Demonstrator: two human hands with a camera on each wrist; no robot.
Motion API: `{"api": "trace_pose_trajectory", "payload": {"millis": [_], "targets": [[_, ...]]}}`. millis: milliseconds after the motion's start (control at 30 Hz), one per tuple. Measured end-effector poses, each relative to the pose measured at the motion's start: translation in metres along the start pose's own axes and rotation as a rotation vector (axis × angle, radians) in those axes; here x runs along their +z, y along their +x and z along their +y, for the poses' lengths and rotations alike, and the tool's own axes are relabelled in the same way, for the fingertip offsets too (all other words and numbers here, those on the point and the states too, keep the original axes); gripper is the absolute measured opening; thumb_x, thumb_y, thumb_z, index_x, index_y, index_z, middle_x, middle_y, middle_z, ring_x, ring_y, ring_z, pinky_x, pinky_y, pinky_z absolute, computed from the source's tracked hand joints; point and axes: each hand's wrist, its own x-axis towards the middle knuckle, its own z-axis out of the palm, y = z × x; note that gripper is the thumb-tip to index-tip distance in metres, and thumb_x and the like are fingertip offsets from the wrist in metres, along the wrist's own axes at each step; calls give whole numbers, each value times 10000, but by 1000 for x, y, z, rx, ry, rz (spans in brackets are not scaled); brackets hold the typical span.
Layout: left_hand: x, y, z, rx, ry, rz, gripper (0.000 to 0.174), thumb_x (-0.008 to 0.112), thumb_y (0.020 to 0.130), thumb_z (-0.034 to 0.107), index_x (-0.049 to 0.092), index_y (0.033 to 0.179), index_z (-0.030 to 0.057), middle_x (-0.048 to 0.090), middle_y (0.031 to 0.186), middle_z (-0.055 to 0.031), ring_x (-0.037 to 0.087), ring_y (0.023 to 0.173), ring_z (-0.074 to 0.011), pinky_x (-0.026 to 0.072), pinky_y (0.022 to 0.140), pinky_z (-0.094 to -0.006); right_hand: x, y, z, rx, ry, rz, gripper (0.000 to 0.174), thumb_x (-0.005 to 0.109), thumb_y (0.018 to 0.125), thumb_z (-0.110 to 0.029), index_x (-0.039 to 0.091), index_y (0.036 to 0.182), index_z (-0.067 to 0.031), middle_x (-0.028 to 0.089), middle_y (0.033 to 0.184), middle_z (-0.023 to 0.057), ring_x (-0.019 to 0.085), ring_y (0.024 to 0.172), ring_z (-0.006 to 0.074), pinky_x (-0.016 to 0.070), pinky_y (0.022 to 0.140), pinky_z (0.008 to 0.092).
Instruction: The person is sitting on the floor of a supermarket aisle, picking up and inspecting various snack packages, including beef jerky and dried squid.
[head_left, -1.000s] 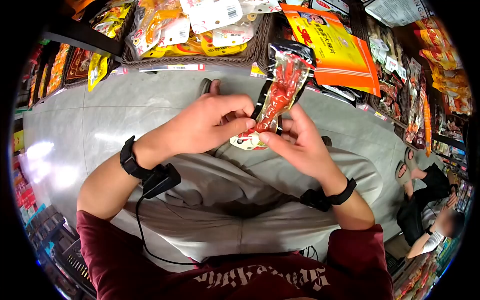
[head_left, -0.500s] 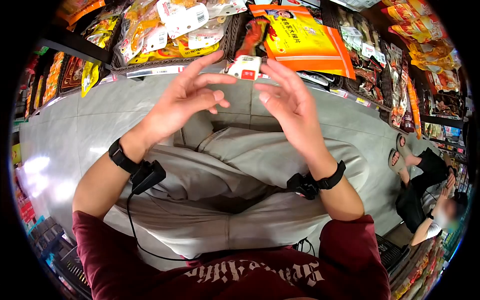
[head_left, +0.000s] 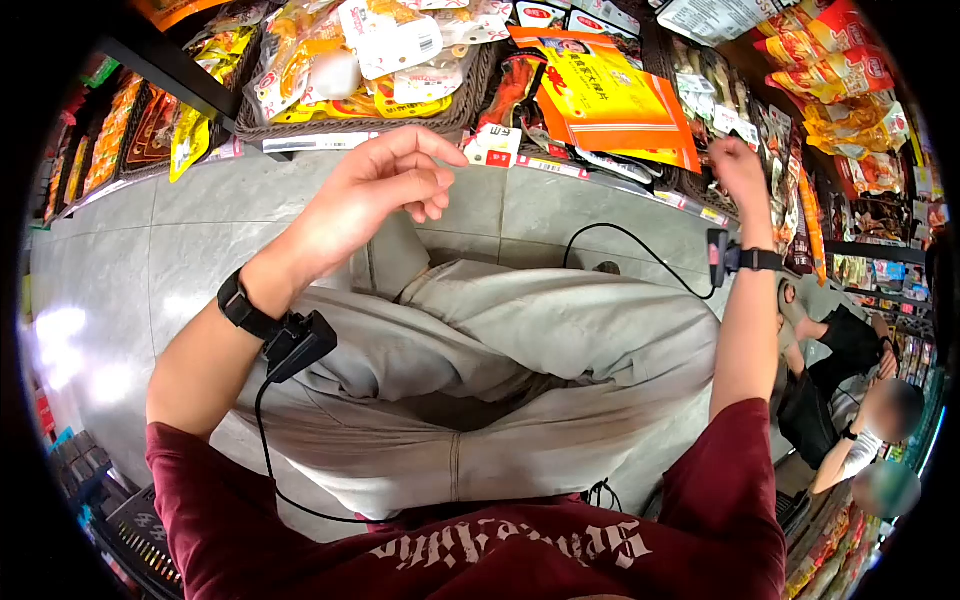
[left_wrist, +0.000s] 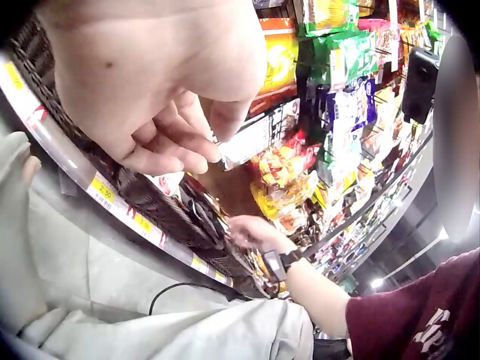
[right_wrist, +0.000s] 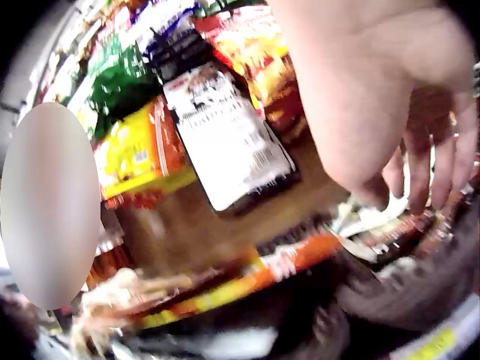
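My left hand [head_left: 385, 185] hovers in front of the shelf edge with nothing in it, fingers loosely bent, as the left wrist view also shows. Just beyond its fingertips, a vacuum-sealed pack of red meat [head_left: 516, 88] lies in a basket, its pale, red-marked end [head_left: 495, 146] at the front. My right hand [head_left: 741, 172] is out at the far right, over a basket of packaged snacks [head_left: 718, 95]. In the right wrist view, the fingers [right_wrist: 418, 176] of that hand hang down, relaxed and spread, close over the dark packs.
A large orange and yellow bag [head_left: 620, 95] lies between the hands. Left of it stands a wicker basket [head_left: 350, 128] of clear and yellow packs. Price tags line the shelf edge [head_left: 555, 165]. A black cable [head_left: 640, 245] loops from the right wrist. Another person [head_left: 850, 410] sits at right.
Both hands held the red meat pack, then it was laid in the basket and let go. My right hand has since swung right to another basket; the left stays near the pack.
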Motion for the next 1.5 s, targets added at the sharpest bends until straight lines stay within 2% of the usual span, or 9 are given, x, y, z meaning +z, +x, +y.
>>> {"api": "trace_pose_trajectory", "payload": {"millis": [100,567,700,967,1133,1200,1300,1367,1500], "targets": [[-4,-4,3,4,16,20,191,581,1054,118,657,1219,57,622,942,-6,582,868,-96,483,833,-276,17,-31,-8,35,-259,-94,419,703,917,-407,774,1183,-90,765,1171,198,717,1130,398,547,990,419],[-5,0,5,-10,123,18,177,596,1063,146,672,1182,40,618,911,8,586,841,-81,469,789,-258,43,1,38,-26,32,36,262,712,941,-150,729,1171,-26,784,1078,167,758,1014,272,567,881,369],[-6,2,-1,23,128,-27,162,598,1058,134,676,1169,45,613,907,26,584,818,-63,463,757,-244,28,-14,18,-17,364,220,234,671,1017,-161,726,1179,-2,760,999,68,690,901,147,526,783,284],[-11,3,9,25,168,13,224,570,1077,178,677,1223,45,622,916,13,606,863,-81,482,807,-261,-53,-31,-19,-309,728,781,150,613,1041,-54,645,1109,75,687,1140,189,715,1094,304,591,1056,404],[-17,2,13,-2,67,44,274,552,1101,242,671,1249,45,626,906,-9,618,899,-101,485,859,-287,-104,-106,-85,-444,67,709,109,562,1020,57,627,1080,121,637,1113,203,669,1182,356,507,1182,544],[-17,2,13,-17,43,50,290,547,1104,260,667,1256,44,624,904,-6,616,914,-99,480,863,-285,-95,-169,-166,-928,784,306,170,574,1039,-164,588,1130,-20,532,1095,57,574,961,186,571,808,332],[-18,-2,8,-72,-17,-46,398,519,1114,345,644,1303,18,685,1020,-50,655,1020,-136,502,935,-311,-48,-207,-206,-364,815,224,238,589,1066,-251,567,945,-47,572,992,127,592,984,264,506,1039,473],[-10,-7,0,-95,-363,-104,558,456,1123,457,614,1347,-29,711,1194,-114,674,1132,-186,505,1036,-348,-7,-207,-204,-663,1025,-263,271,751,920,-216,520,879,-81,530,971,96,567,923,218,531,952,436],[6,-6,23,-144,-278,-147,729,334,1128,577,566,1385,-64,708,1244,-161,699,1136,-220,549,1022,-388,29,-211,-200,-802,807,-460,100,644,792,17,661,880,-27,604,889,102,605,787,214,551,771,346]]}}
